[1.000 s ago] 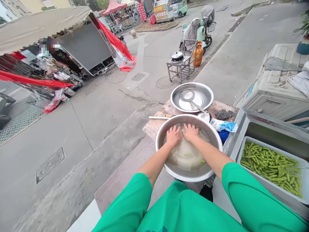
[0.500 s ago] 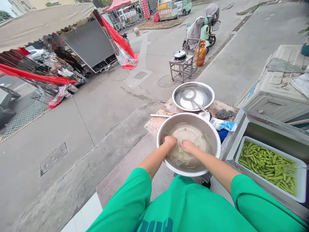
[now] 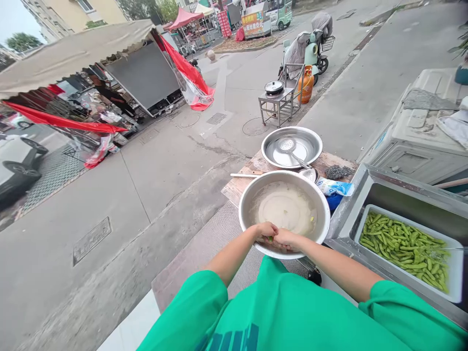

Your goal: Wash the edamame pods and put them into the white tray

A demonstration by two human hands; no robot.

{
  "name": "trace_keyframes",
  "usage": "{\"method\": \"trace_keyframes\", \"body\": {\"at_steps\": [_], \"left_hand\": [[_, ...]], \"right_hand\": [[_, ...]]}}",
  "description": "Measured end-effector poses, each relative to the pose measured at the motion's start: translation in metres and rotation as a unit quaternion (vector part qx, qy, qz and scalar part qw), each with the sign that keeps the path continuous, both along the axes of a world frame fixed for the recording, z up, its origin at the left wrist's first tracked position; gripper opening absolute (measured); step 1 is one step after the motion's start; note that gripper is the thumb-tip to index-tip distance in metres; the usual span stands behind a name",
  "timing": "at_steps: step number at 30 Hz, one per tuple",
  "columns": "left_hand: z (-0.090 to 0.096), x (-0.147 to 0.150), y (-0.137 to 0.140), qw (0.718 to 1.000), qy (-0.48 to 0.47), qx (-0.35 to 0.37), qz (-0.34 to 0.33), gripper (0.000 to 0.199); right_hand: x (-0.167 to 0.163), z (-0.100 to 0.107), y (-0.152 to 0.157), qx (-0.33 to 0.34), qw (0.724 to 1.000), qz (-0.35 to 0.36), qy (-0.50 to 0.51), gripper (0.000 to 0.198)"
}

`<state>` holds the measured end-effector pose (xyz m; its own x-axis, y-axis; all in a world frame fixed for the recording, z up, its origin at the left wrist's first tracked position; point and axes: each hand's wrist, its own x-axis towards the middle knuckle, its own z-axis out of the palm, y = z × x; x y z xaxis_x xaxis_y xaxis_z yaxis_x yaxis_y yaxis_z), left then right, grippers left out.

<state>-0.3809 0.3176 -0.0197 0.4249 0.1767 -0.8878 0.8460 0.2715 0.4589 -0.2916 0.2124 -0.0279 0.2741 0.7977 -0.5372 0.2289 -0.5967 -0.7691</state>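
Note:
A large metal basin (image 3: 245, 202) of cloudy water (image 3: 287, 207) stands in front of me, with a few small green bits floating in it. My left hand (image 3: 266, 230) and my right hand (image 3: 286, 238) meet low over the basin's near side, fingers curled together. A small green piece (image 3: 270, 239) shows at the left fingertips; it looks like a bit of pod, but its kind is unclear. The right fingers are partly hidden, and what they hold, if anything, does not show.
Green edamame pods (image 3: 405, 248) fill a white tray (image 3: 457, 287) inside a steel sink (image 3: 369, 183) on the right. Beyond the basin, a second metal basin (image 3: 268, 153) holds a skimmer (image 3: 287, 145). Steel wool (image 3: 338, 171) and a blue-white packet (image 3: 334, 186) lie beside them.
Both hands have drawn back from the basin's middle to its near side and come together. The view has tilted up slightly.

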Motion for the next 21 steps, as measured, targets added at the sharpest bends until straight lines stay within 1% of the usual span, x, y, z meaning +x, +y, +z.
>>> {"method": "trace_keyframes", "body": {"at_steps": [1,3,6,7,8,9,11,13,14,15,16,17,19,20,21], "left_hand": [[0.001,0.003,-0.003,0.999,-0.017,-0.033,0.04,0.015],[0.005,0.009,-0.007,0.993,-0.046,-0.06,0.094,0.018],[0.013,0.016,-0.012,0.974,-0.094,-0.126,0.163,0.024],[0.016,0.017,-0.013,0.963,-0.113,-0.152,0.189,0.025],[0.018,0.018,-0.015,0.951,-0.132,-0.174,0.219,0.026],[0.02,0.018,-0.016,0.939,-0.15,-0.186,0.249,0.026],[0.022,0.017,-0.017,0.921,-0.177,-0.18,0.296,0.026],[0.021,0.014,-0.016,0.91,-0.189,-0.172,0.327,0.025],[0.02,0.011,-0.015,0.91,-0.188,-0.162,0.334,0.025],[0.018,0.008,-0.012,0.912,-0.184,-0.141,0.339,0.027],[0.017,0.004,-0.009,0.918,-0.179,-0.105,0.338,0.029],[0.016,-0.001,-0.004,0.928,-0.167,-0.049,0.33,0.03],[0.013,-0.011,0.006,0.945,-0.121,0.115,0.281,0.026],[0.012,-0.015,0.012,0.944,-0.091,0.204,0.243,0.022],[0.011,-0.018,0.019,0.935,-0.061,0.284,0.201,0.021]], "right_hand": [[0.004,0.005,-0.001,-0.01,1.0,0.021,-0.012,0.02],[0.009,0.016,0.0,-0.015,0.997,0.056,-0.047,0.019],[0.004,0.034,0.005,0.026,0.993,0.059,-0.104,0.015],[0.0,0.04,0.007,0.04,0.991,0.056,-0.116,0.017],[-0.004,0.045,0.01,0.052,0.99,0.048,-0.12,0.022],[-0.006,0.049,0.014,0.052,0.988,0.056,-0.137,0.03],[-0.002,0.057,0.022,0.031,0.972,0.111,-0.203,0.042],[0.019,0.061,0.03,0.009,0.944,0.17,-0.282,0.045],[0.033,0.061,0.033,-0.004,0.937,0.17,-0.306,0.045],[0.05,0.059,0.036,-0.019,0.939,0.143,-0.312,0.044],[0.067,0.056,0.039,-0.045,0.95,0.086,-0.298,0.045],[0.082,0.05,0.042,-0.082,0.957,0.032,-0.276,0.047],[0.102,0.036,0.046,-0.139,0.96,-0.042,-0.238,0.052],[0.106,0.028,0.049,-0.154,0.962,-0.063,-0.218,0.053],[0.107,0.021,0.052,-0.159,0.964,-0.077,-0.198,0.053]]}}
